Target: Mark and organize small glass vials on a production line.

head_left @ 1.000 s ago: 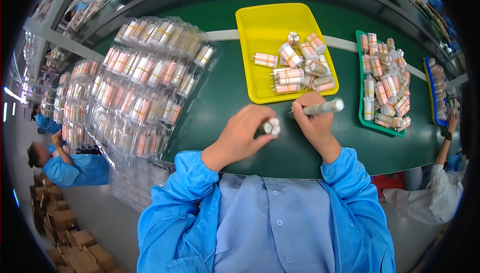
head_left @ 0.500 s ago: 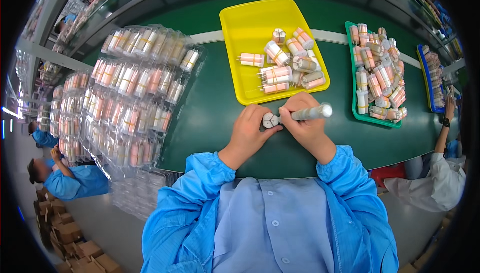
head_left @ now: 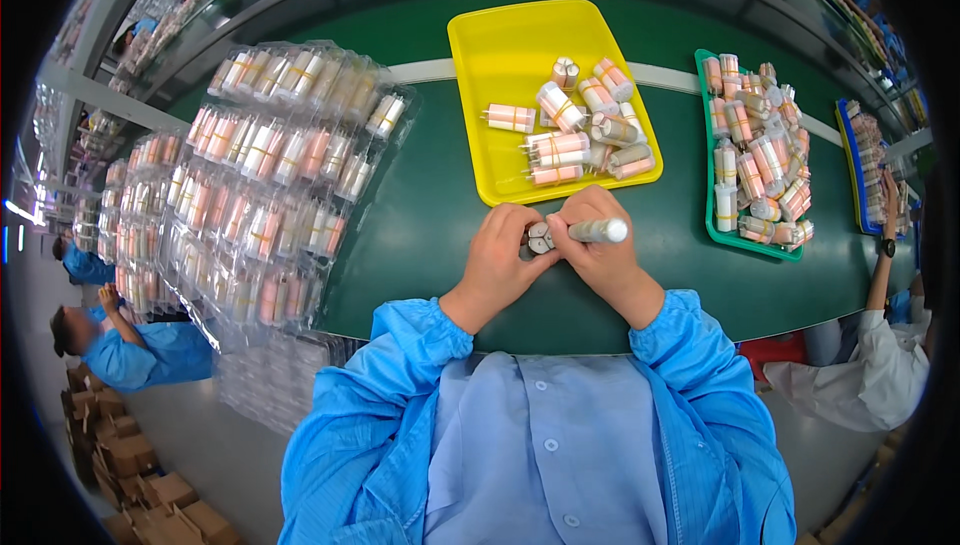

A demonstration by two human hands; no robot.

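My left hand [head_left: 495,260] is closed around a small bundle of cylinders [head_left: 539,237], their round white ends facing up. In my right hand [head_left: 605,267] is a thick, pale pen-shaped tool [head_left: 600,232], gripped as one grips a pen. Its rear end leans to the right; the tip is hidden by my fingers, close to the bundle. Both hands nearly meet above the green table [head_left: 400,290]. Just beyond them, a yellow tray [head_left: 490,55] holds several similar bundles [head_left: 510,118], pink and white, banded with yellow.
On the left, clear plastic trays [head_left: 262,230] full of bundles stand in overlapping rows. To the right lie a green tray [head_left: 708,195] and a blue tray [head_left: 850,160], both loaded. A co-worker's hand [head_left: 889,200] reaches to the blue one. Another person [head_left: 140,353] works at far left.
My right hand has shifted a little left, closer to my left hand. The pen-shaped tool has moved left with it and appears shorter. The left hand still holds the bundle.
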